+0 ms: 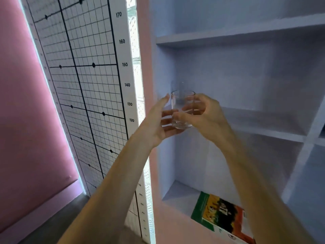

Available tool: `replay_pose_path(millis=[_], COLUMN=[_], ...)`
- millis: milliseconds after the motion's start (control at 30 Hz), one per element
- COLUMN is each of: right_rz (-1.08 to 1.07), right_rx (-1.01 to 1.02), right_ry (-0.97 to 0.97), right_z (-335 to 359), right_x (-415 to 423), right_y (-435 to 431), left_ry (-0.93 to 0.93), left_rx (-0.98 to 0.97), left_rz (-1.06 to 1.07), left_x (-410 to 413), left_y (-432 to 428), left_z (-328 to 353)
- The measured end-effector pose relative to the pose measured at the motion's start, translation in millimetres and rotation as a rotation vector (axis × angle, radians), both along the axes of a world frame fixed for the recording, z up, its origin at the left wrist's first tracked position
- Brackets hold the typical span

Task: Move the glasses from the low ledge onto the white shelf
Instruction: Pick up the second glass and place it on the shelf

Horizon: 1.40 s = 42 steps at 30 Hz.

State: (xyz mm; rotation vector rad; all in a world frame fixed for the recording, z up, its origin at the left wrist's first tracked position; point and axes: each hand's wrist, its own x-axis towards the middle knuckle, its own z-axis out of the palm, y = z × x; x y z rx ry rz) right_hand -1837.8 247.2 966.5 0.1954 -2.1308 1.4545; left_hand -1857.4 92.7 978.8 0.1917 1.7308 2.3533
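A clear drinking glass (182, 110) is held upright in front of the left end of the white shelf (263, 129), at the level of its middle board. My left hand (158, 124) cups the glass from the left and below. My right hand (204, 113) pinches its side and base from the right. A second clear glass (177, 85) stands behind it, faint, in the shelf's back left corner.
The white shelf unit has several open compartments; another board (228, 35) runs above. A green and orange book (219, 213) lies on the lower board. A gridded height chart (91, 85) with numbers hangs on the wall to the left, next to a pink wall.
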Motion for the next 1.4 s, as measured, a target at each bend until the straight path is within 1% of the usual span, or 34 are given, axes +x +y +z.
replay_pose_path(millis=[100,200,400,500,867,1067,1267,1400], right_rz=[-0.042,-0.122,-0.174,-0.201,-0.324,-0.412,-0.451,-0.443], right_rx=[-0.041,-0.02,0.049,0.074,0.084,0.12,0.179,0.169], right_ry=[0.043,0.062,-0.012,-0.021,0.03,-0.013,-0.057,-0.085], right_z=[18.3,27.4,23.5,21.1,16.5,16.8,22.2,24.6], right_x=[-42.8,-74.0,-103.8,-108.3,-121.7,-119.7,-114.1,-106.9], right_y=[8.9,11.0,3.2,-0.8,-16.3,-20.9,-27.1,-34.3], left_ry=[0.005,0.036,0.1,0.113,0.151,0.168,0.174,0.178], left_rx=[0.067,0.083,0.079,0.112,0.205,0.237,0.307,0.348], left_rz=[0.108,0.176,0.216,0.225,0.06,-0.053,-0.117,-0.144], left_x=[-15.0,-23.7,-39.0,-44.9,-69.5,-83.7,-91.3,-89.0], left_y=[5.8,10.0,16.7,16.0,-6.0,-16.1,-21.7,-21.2], left_z=[10.7,13.6,14.1,9.6,-2.3,-10.6,-22.3,-30.3])
